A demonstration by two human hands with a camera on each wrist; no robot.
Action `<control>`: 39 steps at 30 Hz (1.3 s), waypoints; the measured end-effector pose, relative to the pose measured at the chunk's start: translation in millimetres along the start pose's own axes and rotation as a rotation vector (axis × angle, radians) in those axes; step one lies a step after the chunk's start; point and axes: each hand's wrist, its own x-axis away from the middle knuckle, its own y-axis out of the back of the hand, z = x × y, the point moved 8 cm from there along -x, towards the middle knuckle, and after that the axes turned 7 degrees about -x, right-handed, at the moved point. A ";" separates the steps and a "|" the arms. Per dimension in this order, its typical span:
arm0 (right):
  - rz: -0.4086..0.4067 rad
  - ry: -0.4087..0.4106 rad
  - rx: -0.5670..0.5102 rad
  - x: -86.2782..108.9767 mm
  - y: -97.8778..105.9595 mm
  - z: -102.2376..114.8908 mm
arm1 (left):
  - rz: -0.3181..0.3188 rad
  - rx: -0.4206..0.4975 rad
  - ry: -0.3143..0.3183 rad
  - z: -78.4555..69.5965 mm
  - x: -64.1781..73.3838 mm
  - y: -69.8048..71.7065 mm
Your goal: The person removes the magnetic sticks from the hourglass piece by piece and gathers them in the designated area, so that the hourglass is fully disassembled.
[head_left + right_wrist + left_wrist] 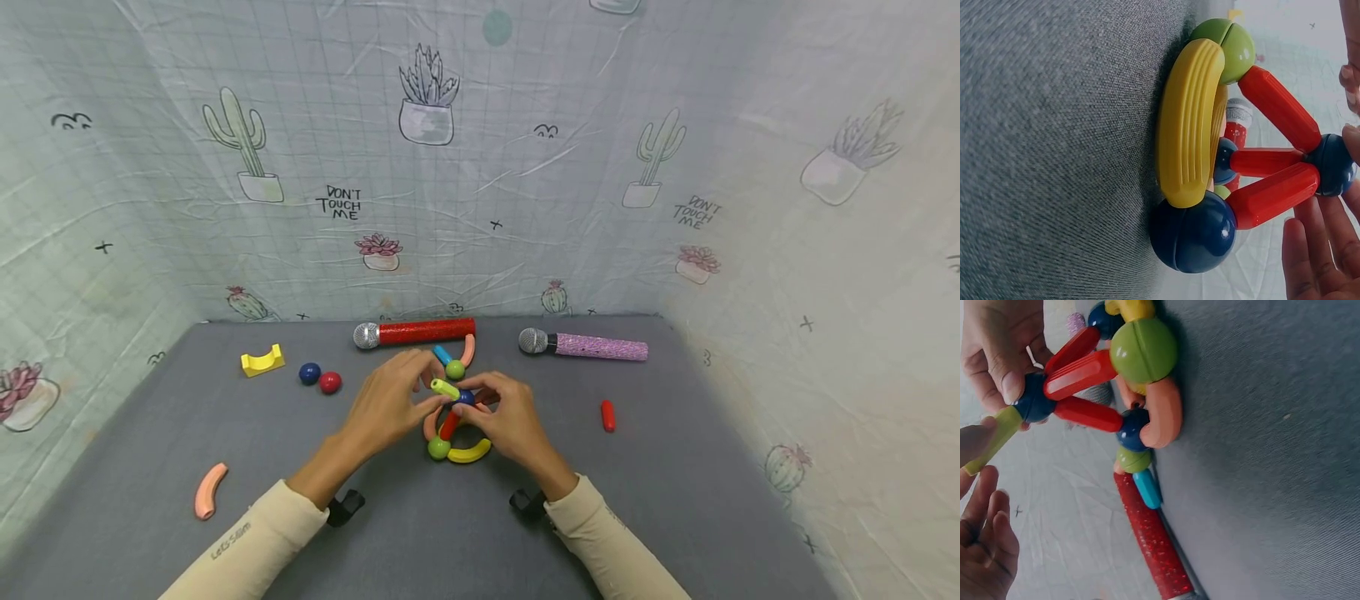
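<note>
A magnetic stick-and-ball frame stands on the grey table. Three red rods (1277, 197) slope up from its base to a blue top ball (1036, 399). The base has curved yellow (1191, 119) and peach (1165, 415) pieces joined by green (1144, 350) and blue (1192, 232) balls. My right hand (513, 417) holds the top ball between thumb and fingers. From the left, my left hand (388, 398) pinches a yellow-green rod (444, 388), whose inner end touches that ball. Behind, a green ball (455, 369) bears a light-blue rod (442, 356) and a peach curved piece (468, 350).
Red (427, 332) and purple (600, 347) glittery microphones lie at the back. Leftward are a yellow notched block (262, 361), a blue ball (309, 373), a red ball (330, 382) and a peach curved piece (209, 492). A red rod (608, 416) lies at right.
</note>
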 end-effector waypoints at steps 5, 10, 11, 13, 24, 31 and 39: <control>0.001 -0.008 0.003 -0.2 0.1 -1.0 | -0.046 -0.027 0.000 -1.1 9.9 -0.1; 0.006 -0.007 0.014 0.2 0.0 -0.6 | -0.088 -0.031 -0.007 -4.9 19.5 -1.5; 0.007 -0.003 0.018 0.4 -0.1 -0.4 | -0.094 -0.026 -0.003 -5.2 21.1 -2.2; 0.006 -0.002 0.027 0.7 0.0 -0.1 | -0.109 -0.019 0.005 -5.5 23.8 -3.4; -0.004 -0.015 0.040 1.4 -0.4 -1.1 | -0.181 0.051 0.043 1.3 35.8 2.9; 0.009 -0.023 0.014 0.8 -1.9 -1.2 | -0.104 -0.030 0.153 35.5 64.7 24.8; 0.018 -0.033 0.012 0.6 -1.4 -1.3 | -0.015 -0.071 0.252 91.2 113.6 54.6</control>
